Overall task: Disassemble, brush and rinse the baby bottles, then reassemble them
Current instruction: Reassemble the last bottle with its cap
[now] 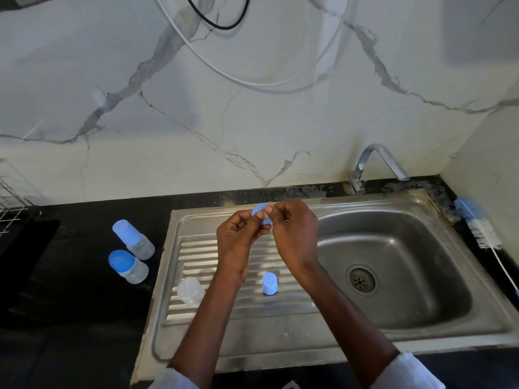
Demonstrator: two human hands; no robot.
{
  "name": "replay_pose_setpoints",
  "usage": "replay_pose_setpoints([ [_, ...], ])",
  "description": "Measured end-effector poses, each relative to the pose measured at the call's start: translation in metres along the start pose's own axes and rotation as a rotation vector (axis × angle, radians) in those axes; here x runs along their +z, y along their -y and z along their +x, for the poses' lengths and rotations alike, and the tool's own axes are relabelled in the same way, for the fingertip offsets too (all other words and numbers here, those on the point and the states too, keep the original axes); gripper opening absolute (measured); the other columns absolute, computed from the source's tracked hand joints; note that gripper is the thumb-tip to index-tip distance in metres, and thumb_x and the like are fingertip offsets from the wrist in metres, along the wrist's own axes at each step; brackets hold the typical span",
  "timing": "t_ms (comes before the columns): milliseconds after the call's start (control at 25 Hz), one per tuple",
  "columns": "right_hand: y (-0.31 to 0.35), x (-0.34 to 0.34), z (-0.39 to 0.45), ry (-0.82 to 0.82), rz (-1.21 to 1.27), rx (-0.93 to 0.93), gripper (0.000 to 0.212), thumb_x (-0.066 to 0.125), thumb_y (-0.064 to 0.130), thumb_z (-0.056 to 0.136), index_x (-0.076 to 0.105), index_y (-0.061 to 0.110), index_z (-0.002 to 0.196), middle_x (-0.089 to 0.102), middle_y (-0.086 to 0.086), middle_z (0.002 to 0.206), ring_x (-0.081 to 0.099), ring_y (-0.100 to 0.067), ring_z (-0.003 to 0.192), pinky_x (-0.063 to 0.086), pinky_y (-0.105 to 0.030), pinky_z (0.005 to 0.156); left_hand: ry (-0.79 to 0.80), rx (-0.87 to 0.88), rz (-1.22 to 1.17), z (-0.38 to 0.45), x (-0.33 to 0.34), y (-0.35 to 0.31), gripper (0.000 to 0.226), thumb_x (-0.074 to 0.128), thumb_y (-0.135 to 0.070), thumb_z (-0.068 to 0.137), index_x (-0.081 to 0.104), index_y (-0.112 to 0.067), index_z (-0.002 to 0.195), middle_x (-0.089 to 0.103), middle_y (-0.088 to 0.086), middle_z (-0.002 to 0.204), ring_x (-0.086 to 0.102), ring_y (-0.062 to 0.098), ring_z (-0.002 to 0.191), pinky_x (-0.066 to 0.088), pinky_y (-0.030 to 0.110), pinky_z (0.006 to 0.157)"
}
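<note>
Counts, placed vs the sink bowl: 2 capped baby bottles far left on black worktop; 1 bare clear bottle body and 1 loose blue cap on drainboard just left; 1 blue ring held by 2 hands; 1 bottle brush right; 1 tap behind.

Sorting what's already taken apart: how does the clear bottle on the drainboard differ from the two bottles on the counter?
The drainboard bottle is bare, with no blue cap; the upper counter bottle and lower counter bottle both wear blue caps. It stands on ribbed steel, they on black counter. All have clear bodies.
</note>
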State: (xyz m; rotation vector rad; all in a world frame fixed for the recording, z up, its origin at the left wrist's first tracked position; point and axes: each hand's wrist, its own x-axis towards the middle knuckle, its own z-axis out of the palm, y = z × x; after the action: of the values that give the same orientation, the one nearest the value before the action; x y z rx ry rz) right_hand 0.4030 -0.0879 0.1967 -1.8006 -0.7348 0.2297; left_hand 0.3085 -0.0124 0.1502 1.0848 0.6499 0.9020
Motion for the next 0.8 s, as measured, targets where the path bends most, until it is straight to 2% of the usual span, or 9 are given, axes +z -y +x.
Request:
replay_pose_setpoints([
  [80,-0.002,0.0,0.003,0.007,0.044,0.045,0.021,0.069,0.024,0.096,0.065,0.019,0.076,0.067,0.007,0.078,0.063,-0.006,0.078,0.043,-0.013,0.066,0.01,-0.039,-0.045,-0.001,0.001,0.0,0.028,0.078,-0.027,0.089,0.076,-0.002,0.102,0.076,0.022,0.098,0.073,0.029,0.092,0.06,0.038,0.085],
  [200,-0.005,0.001,0.006,0.076,0.316,0.326,0.02,0.067,0.021,0.098,0.072,0.008,0.084,0.076,-0.006,0.083,0.075,-0.021,0.084,0.061,-0.038,0.082,0.018,-0.053,-0.042,-0.002,0.003,-0.002,0.032,0.079,-0.03,0.086,0.077,-0.002,0.102,0.075,0.022,0.095,0.069,0.026,0.085,0.058,0.033,0.08],
  [280,-0.006,-0.003,0.003,0.112,0.435,0.392,0.02,0.069,0.022,0.098,0.074,0.005,0.088,0.078,-0.009,0.085,0.077,-0.027,0.085,0.063,-0.041,0.085,0.037,-0.042,0.044,0.0,0.002,-0.005,0.028,0.079,-0.03,0.086,0.078,-0.004,0.097,0.073,0.02,0.087,0.065,0.023,0.076,0.056,0.034,0.077],
  [360,-0.006,-0.007,0.004,0.127,0.37,0.273,0.015,0.077,0.027,0.093,0.073,0.013,0.096,0.077,-0.002,0.089,0.076,-0.024,0.087,0.063,-0.035,0.081,0.057,-0.047,0.094,0.003,-0.001,-0.01,0.024,0.078,-0.03,0.088,0.079,-0.008,0.094,0.073,0.016,0.084,0.063,0.02,0.073,0.055,0.032,0.075],
  [480,-0.003,-0.016,0.006,0.213,0.193,0.007,0.024,0.085,0.025,0.084,0.07,0.034,0.1,0.072,0.01,0.098,0.071,-0.006,0.095,0.058,-0.019,0.075,0.086,-0.12,0.055,0.006,-0.006,-0.018,0.024,0.079,-0.034,0.088,0.08,-0.011,0.095,0.072,0.011,0.085,0.064,0.017,0.075,0.054,0.029,0.074],
  [560,-0.003,-0.017,0.004,0.205,0.213,-0.043,0.022,0.084,0.016,0.084,0.075,0.034,0.093,0.073,0.01,0.097,0.071,-0.007,0.094,0.059,-0.023,0.076,0.095,-0.143,0.027,0.006,-0.009,-0.021,0.027,0.081,-0.038,0.086,0.08,-0.013,0.097,0.075,0.01,0.092,0.068,0.018,0.084,0.055,0.031,0.078],
  [680,-0.005,-0.012,0.0,0.059,0.117,-0.097,0.009,0.079,0.02,0.09,0.078,0.029,0.091,0.073,0.011,0.087,0.07,-0.01,0.083,0.058,-0.036,0.074,0.157,-0.081,0.028,0.002,-0.005,-0.023,0.03,0.083,-0.034,0.084,0.08,-0.014,0.106,0.077,0.012,0.108,0.072,0.022,0.103,0.057,0.033,0.091],
  [800,-0.003,-0.007,-0.004,-0.017,-0.024,-0.176,0.008,0.07,0.02,0.095,0.076,0.024,0.092,0.071,0.012,0.086,0.067,-0.008,0.08,0.056,-0.037,0.071,0.149,0.007,0.06,-0.002,0.002,-0.02,0.033,0.083,-0.026,0.081,0.078,-0.013,0.111,0.076,0.014,0.112,0.072,0.028,0.108,0.057,0.036,0.098],
])
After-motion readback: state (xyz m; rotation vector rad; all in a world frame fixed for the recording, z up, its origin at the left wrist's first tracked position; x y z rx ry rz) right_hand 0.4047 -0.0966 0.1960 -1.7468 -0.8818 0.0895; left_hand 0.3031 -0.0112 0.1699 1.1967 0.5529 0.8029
